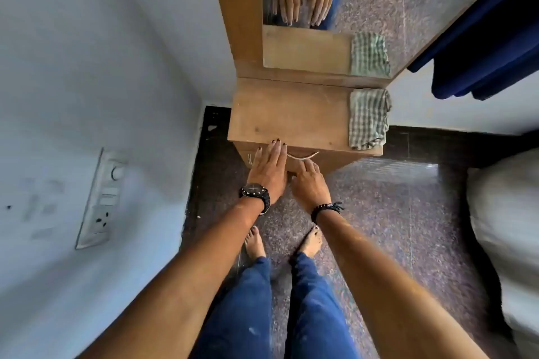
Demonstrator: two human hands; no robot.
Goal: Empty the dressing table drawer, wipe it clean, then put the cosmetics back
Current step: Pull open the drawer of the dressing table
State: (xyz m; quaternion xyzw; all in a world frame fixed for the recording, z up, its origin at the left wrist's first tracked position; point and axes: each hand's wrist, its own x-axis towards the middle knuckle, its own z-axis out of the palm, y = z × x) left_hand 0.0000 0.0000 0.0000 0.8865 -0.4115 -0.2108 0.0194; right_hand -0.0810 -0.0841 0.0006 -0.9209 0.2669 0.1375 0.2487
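The closed drawer [294,162] sits beneath the dressing table top [291,116], its curved metal handle [303,156] just beside the left hand [269,167], fingers straight over the front edge, and the right hand [309,183], fingers loosely extended, while a checked cloth [369,118] lies on the top's right end.

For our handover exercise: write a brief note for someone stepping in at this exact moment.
Left hand: open, fingers straight, tips at the table top's front edge.
Right hand: open, at the drawer front by the handle.
Drawer looks closed.
Cloth lies folded on the table top, right side.
No cosmetics in view.
Done: nothing visible.
Left: open, empty, wipe, refill.
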